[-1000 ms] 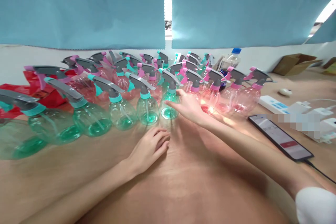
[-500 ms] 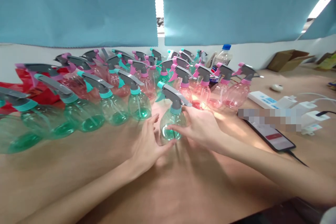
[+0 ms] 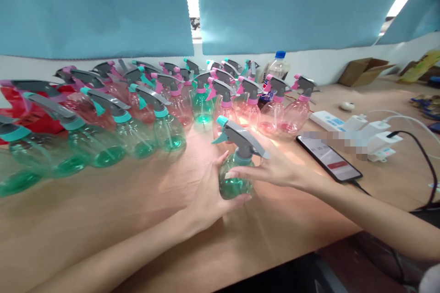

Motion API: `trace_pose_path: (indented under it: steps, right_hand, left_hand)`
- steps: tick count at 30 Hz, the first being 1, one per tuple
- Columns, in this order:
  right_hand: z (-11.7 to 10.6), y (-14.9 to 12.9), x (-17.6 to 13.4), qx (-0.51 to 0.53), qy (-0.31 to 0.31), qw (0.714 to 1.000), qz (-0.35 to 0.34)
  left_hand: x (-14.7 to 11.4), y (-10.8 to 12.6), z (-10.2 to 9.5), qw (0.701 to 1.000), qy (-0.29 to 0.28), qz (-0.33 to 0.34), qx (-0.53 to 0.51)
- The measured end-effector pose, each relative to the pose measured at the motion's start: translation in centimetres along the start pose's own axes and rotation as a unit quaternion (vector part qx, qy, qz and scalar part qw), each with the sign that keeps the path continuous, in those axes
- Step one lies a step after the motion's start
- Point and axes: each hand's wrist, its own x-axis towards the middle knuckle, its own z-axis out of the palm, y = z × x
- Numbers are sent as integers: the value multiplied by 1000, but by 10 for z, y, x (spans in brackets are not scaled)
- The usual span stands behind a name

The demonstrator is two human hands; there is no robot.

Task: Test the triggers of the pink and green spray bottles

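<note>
Between my two hands is a green spray bottle with a grey and teal trigger head that points up and to the left. My left hand wraps the lower left side of the bottle, its thumb across the front near the base. From the right, my right hand grips the upper body below the teal collar, thumb in front; its other fingers are hidden behind the bottle. Green liquid shows low inside. To the left stands another green spray bottle, and behind are pink spray bottles.
Several green and pink spray bottles fill the back and left of the table. A red bag lies behind them. On the right are a phone, a white power strip with chargers, a drink bottle and a cardboard box.
The view has turned slightly to the right. The held bottle has come nearer to me and tilted, and my left hand has closed round its lower part.
</note>
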Motion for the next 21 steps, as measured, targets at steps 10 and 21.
trace_pose_path:
  steps: [10,21]
  right_hand:
    - [13,-3,5,73,37,997,0]
    - [9,11,21,19,38,999,-9]
  left_hand:
    - [7,8,3,998,-68,5,-12]
    - [-18,-15,-35,967,-104,10,234]
